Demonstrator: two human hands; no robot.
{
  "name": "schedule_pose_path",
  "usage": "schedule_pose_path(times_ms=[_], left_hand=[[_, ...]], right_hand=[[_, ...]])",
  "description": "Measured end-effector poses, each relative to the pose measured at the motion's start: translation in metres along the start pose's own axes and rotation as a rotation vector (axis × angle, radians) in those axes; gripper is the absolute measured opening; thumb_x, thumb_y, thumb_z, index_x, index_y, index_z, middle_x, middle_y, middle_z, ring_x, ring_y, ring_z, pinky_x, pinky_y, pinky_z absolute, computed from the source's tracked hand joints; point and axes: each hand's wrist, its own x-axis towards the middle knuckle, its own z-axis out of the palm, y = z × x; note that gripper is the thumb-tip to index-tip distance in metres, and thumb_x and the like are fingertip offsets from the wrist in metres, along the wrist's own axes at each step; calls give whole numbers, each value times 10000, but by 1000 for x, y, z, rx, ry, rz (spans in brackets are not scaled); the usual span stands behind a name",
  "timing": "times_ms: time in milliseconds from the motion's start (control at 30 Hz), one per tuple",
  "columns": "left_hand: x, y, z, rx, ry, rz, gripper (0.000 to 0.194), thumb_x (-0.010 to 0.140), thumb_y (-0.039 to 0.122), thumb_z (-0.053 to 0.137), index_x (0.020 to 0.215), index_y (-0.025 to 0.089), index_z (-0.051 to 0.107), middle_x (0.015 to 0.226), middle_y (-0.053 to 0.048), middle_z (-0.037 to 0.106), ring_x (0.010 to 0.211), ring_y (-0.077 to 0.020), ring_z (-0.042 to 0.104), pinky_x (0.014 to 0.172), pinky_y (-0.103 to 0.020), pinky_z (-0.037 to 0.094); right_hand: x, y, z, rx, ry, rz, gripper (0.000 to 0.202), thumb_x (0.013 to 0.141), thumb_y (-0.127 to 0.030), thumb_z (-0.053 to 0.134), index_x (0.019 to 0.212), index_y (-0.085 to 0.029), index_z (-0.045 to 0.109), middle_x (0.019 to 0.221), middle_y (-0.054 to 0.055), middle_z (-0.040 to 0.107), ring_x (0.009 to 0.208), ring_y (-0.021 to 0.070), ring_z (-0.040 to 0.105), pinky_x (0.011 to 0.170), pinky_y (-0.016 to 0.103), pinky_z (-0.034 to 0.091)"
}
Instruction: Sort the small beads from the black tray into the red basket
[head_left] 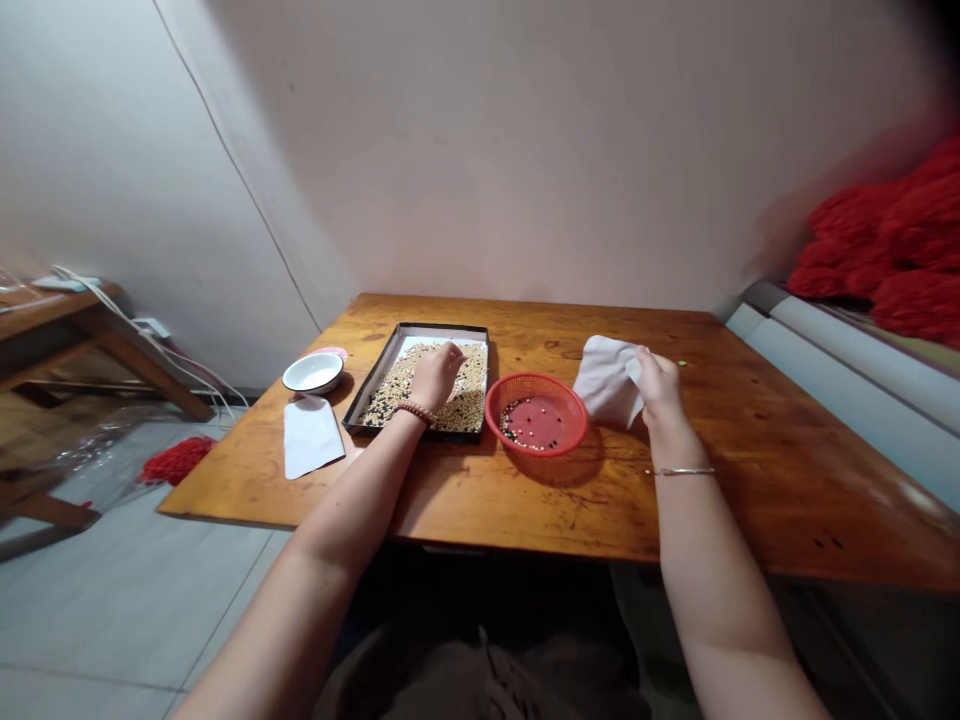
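Observation:
My left hand point(436, 377) is over a black-rimmed tray point(365, 391) of mixed pale and dark beans point(466, 405). Its fingers are drawn together, and whatever they may hold is too small to make out. My right hand point(660, 385) grips the edge of a white cloth point(606, 378), which hangs just right of a red plastic basket point(537, 450). A few scattered beans lie inside the basket. The basket stands on the wooden table, close to the tray's right side.
A white bowl with a dark rim point(313, 373) and a white sheet point(311, 437) are on the wooden table point(465, 500), left of the tray. Red bundles point(900, 240) are piled at the far right. A wall stands behind the table.

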Motion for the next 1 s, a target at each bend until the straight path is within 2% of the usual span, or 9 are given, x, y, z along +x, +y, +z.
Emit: schedule_pose_path(times_ms=[67, 167, 233, 333, 433, 567, 667, 767, 1000], left_hand=[[-5, 20, 3, -286, 60, 30, 233, 895, 344, 598, 994, 134, 627, 945, -99, 702, 815, -154, 651, 723, -267, 509], [-18, 60, 11, -543, -30, 149, 248, 869, 362, 630, 983, 143, 651, 916, -87, 702, 777, -136, 649, 700, -275, 535], [-23, 84, 19, -526, -59, 322, 193, 880, 356, 616, 920, 178, 679, 912, -65, 690, 832, -138, 635, 782, -317, 534], [-20, 105, 33, -368, 52, 508, 148, 798, 354, 711, 851, 217, 704, 1193, -90, 595, 1156, -220, 522, 982, -465, 446], [-9, 106, 48, -334, 12, 611, 128, 786, 324, 723, 854, 217, 708, 1266, -90, 557, 1211, -235, 493, 995, -463, 435], [-3, 97, 59, -326, -53, 623, 126, 895, 264, 597, 908, 170, 679, 876, -51, 675, 797, -131, 630, 727, -253, 499], [-6, 94, 62, -156, 29, 671, 170, 905, 196, 548, 780, 146, 651, 756, -49, 642, 710, -134, 596, 637, -235, 451], [-7, 94, 64, -61, 65, 694, 197, 895, 137, 506, 735, 149, 622, 714, -47, 620, 686, -137, 574, 620, -240, 425], [-2, 100, 54, 12, 123, 712, 132, 915, 204, 500, 828, 165, 590, 704, -45, 615, 660, -145, 559, 582, -258, 392]], right_hand=[[-5, -5, 6, 163, -86, 60, 317, 667, -497, 590, 602, -202, 497, 552, -28, 526, 530, 134, 489, 503, 250, 378], [-18, -17, 14, 248, -208, 75, 289, 651, -481, 616, 648, -203, 536, 636, -8, 602, 588, 142, 552, 544, 249, 429], [-28, -24, 19, 227, -301, 57, 287, 681, -490, 607, 684, -206, 576, 682, 5, 638, 624, 149, 582, 573, 251, 456], [-40, -30, 23, 144, -440, 33, 334, 738, -539, 578, 733, -209, 627, 714, 21, 671, 650, 164, 612, 592, 265, 482], [-43, -35, 18, 151, -583, 58, 463, 792, -634, 501, 681, -204, 633, 741, 51, 695, 719, 195, 652, 645, 305, 520], [-38, -40, 8, 219, -726, 59, 709, 871, -724, 198, 581, -202, 581, 863, 98, 718, 846, 220, 676, 773, 378, 540], [-36, -38, 8, 140, -679, -12, 537, 827, -692, 447, 712, -201, 630, 907, 83, 719, 853, 208, 677, 825, 386, 534], [-37, -33, 13, -13, -753, -127, 409, 740, -553, 675, 944, -199, 676, 989, 80, 717, 922, 214, 666, 882, 388, 520], [-43, -21, 22, -41, -711, -167, 326, 749, -460, 684, 930, -194, 736, 958, 78, 743, 928, 247, 683, 869, 405, 534]])
